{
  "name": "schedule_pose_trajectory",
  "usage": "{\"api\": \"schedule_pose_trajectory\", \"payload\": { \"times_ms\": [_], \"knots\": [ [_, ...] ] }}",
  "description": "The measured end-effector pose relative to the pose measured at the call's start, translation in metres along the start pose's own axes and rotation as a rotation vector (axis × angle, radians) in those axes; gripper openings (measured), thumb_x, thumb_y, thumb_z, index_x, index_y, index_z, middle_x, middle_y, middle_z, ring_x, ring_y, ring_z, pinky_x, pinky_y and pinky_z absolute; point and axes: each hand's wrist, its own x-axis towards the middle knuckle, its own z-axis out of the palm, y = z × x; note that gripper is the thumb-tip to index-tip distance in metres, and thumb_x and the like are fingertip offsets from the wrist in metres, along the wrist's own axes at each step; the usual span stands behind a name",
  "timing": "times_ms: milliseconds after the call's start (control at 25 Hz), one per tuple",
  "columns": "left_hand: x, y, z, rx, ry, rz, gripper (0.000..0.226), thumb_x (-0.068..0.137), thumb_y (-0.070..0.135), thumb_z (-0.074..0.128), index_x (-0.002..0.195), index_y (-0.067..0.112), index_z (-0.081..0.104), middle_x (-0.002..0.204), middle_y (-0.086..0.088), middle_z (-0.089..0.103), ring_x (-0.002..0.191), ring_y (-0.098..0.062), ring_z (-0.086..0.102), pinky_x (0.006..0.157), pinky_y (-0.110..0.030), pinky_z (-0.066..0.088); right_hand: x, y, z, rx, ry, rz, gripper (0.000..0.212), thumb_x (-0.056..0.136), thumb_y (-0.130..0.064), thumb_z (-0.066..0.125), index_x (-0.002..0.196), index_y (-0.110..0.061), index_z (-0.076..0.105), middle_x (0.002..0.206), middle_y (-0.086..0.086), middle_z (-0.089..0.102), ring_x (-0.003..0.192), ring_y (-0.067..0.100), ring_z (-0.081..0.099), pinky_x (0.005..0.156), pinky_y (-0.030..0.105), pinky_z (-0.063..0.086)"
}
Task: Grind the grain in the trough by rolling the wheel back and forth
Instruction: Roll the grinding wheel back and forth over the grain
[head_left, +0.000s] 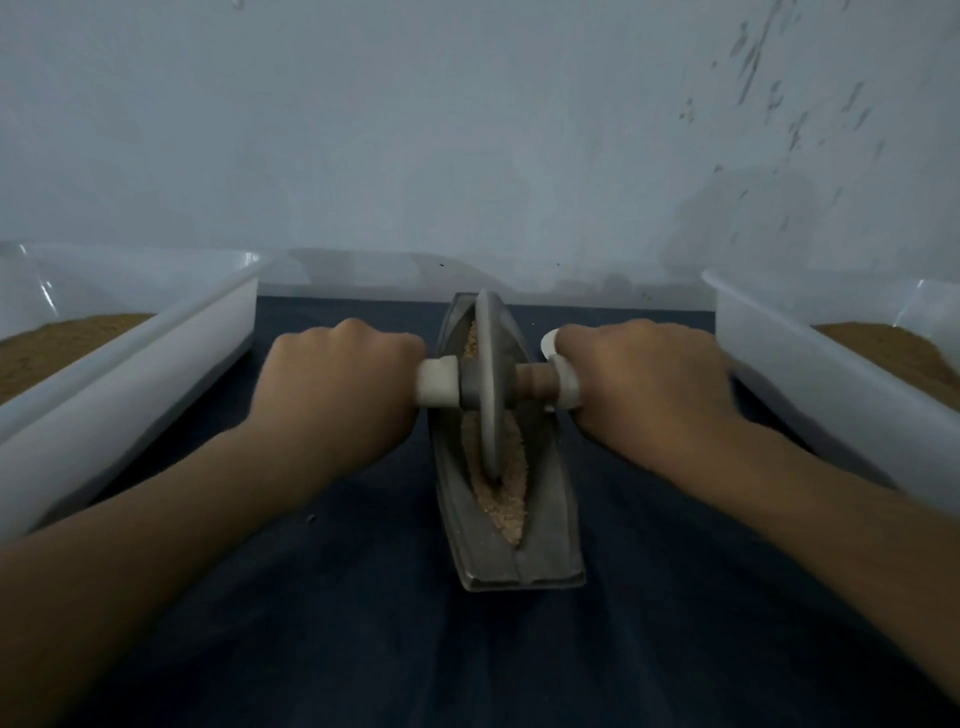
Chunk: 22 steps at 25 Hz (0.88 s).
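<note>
A grey boat-shaped metal trough (540, 525) lies lengthwise on a dark blue cloth, its point away from me. Pale crushed grain (501, 501) fills its groove. A grey grinding wheel (490, 384) stands upright in the groove, toward the far half of the trough. An axle runs through it with a white-wrapped handle on each side. My left hand (332, 384) grips the left handle (437, 383). My right hand (644, 384) grips the right handle (566, 387), with a white-wrapped fingertip raised above it.
A translucent white plastic tub (171, 343) holding brown ground powder stands to the left, and a second such tub (779, 358) to the right. A pale wall rises right behind the trough. The dark cloth (467, 649) stretches toward me.
</note>
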Motion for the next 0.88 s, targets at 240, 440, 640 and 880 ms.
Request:
{"api": "schedule_pose_trajectory", "payload": {
  "times_ms": [240, 440, 640, 880],
  "knots": [
    [0.026, 0.009, -0.002, -0.086, -0.249, -0.224, 0.004, 0.090, 0.029, 0.057, 0.089, 0.026, 0.060, 0.075, 0.004, 0.049, 0.063, -0.020, 0.045, 0.059, -0.033, 0.035, 0.044, -0.011, -0.007, 0.056, -0.226, 0.091, 0.008, 0.091, -0.026, 0.065, 0.095, -0.028, 0.058, 0.086, -0.001, 0.062, 0.077, 0.025, 0.061, 0.059, 0.029, 0.034],
    [-0.018, -0.002, -0.023, 0.038, 0.119, 0.090, 0.027, 0.061, 0.031, 0.057, 0.065, 0.031, 0.031, 0.052, 0.009, 0.019, 0.043, -0.012, 0.005, 0.049, -0.017, 0.009, -0.033, 0.006, -0.017, 0.041, 0.125, -0.020, 0.045, 0.063, -0.034, 0.074, 0.076, -0.029, 0.030, 0.061, -0.015, 0.009, 0.051, 0.011, 0.010, 0.051, 0.020, 0.001],
    [0.035, 0.009, 0.006, -0.072, -0.277, -0.214, 0.006, 0.089, 0.031, 0.056, 0.091, 0.029, 0.062, 0.083, 0.001, 0.059, 0.066, -0.022, 0.052, 0.060, -0.033, 0.038, 0.040, -0.010, 0.001, 0.006, -0.130, 0.141, 0.011, 0.088, -0.026, 0.067, 0.098, -0.023, 0.062, 0.089, 0.001, 0.068, 0.079, 0.029, 0.065, 0.055, 0.030, 0.036],
    [-0.001, -0.003, -0.005, -0.045, -0.159, -0.038, 0.008, 0.078, 0.044, 0.059, 0.082, 0.037, 0.057, 0.064, 0.013, 0.041, 0.050, -0.011, 0.038, 0.049, -0.026, 0.034, 0.000, 0.002, -0.021, 0.029, -0.103, -0.009, 0.030, 0.071, -0.030, 0.069, 0.076, -0.031, 0.039, 0.062, -0.011, 0.038, 0.050, 0.011, 0.036, 0.045, 0.025, 0.024]
  ]
}}
